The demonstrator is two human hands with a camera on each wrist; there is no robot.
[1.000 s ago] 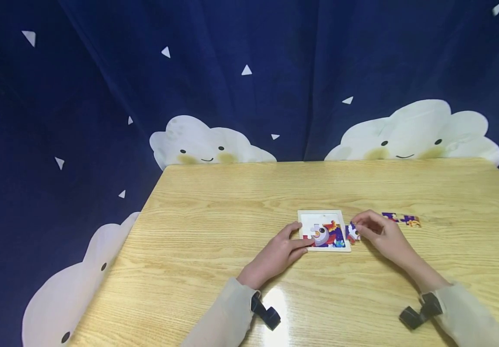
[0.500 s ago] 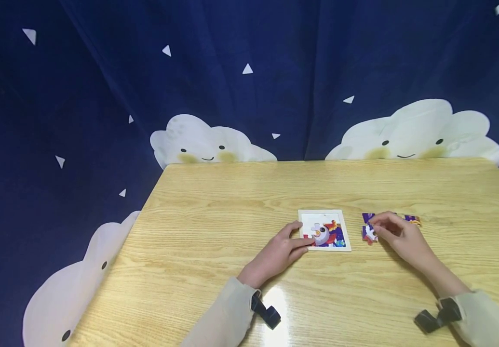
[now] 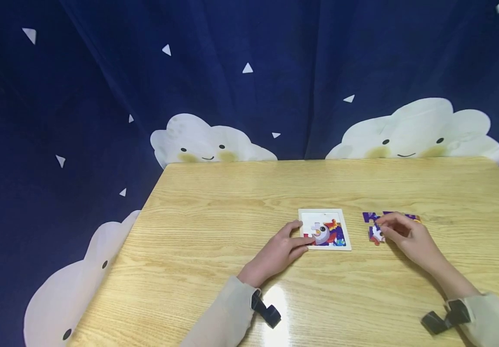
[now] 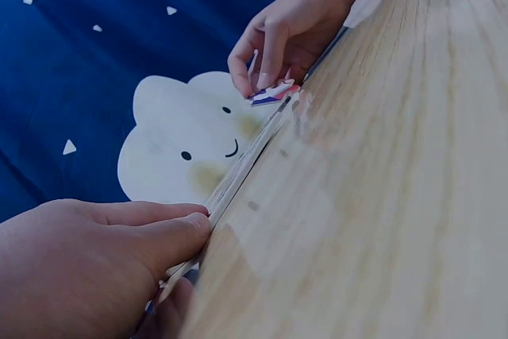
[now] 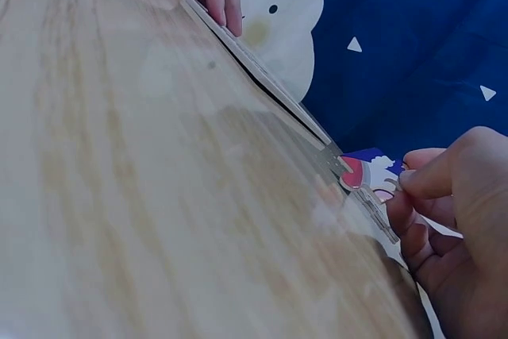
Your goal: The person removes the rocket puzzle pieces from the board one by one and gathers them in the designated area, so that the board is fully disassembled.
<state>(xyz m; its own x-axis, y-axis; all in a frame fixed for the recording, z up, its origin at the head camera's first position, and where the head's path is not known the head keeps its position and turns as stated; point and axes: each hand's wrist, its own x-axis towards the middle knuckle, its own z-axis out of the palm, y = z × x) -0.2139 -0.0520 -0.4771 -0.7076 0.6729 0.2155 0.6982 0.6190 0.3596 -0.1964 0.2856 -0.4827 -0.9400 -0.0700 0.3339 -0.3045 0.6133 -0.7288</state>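
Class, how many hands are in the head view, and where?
2: the left hand on the left edge of the puzzle frame; to its right, the right hand, pinching a puzzle piece.

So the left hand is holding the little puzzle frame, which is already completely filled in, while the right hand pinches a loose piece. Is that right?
Not quite: the puzzle frame isn't completely filled. The head view shows plain white across its upper part, with fitted pieces lower down. The left hand does hold it, and the right hand pinches a loose piece.
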